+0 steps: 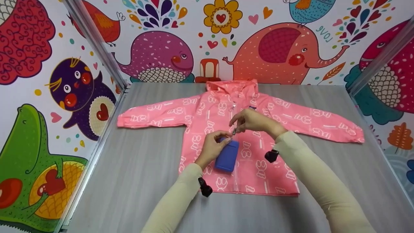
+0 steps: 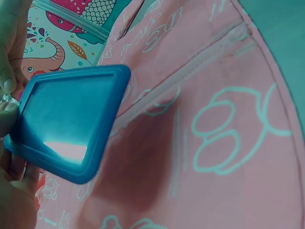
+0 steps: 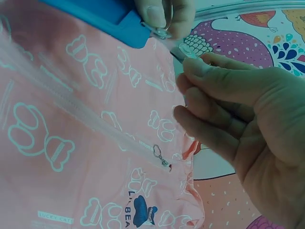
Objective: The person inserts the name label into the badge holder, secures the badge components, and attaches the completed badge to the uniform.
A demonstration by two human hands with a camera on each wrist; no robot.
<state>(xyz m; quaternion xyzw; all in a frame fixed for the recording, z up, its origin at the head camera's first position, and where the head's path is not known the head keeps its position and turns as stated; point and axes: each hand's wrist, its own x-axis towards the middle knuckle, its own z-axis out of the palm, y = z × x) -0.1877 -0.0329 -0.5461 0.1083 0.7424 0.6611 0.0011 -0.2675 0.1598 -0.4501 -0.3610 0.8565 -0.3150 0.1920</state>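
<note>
Over the front of a pink child's jacket (image 1: 207, 126), a blue card holder (image 1: 227, 156) hangs from my left hand (image 1: 213, 147). Thumb and finger of that hand pinch small metal hardware (image 3: 162, 33) at the holder's top corner. Just above it, my right hand (image 1: 254, 122) pinches a small metal clasp (image 1: 234, 131) between thumb and forefinger, its other fingers curled loosely. Fingertips of both hands are close together. A zipper (image 3: 81, 107) runs down the jacket's middle, and its pull carries a metal ring (image 3: 157, 151).
The jacket lies flat, sleeves spread, on a grey wood-grain table (image 1: 136, 181). Cartoon-printed panels (image 1: 207, 48) stand behind and at both sides, with metal rails (image 1: 97, 48) at the corners. Black wrist devices (image 1: 205, 187) sit at both sleeve cuffs.
</note>
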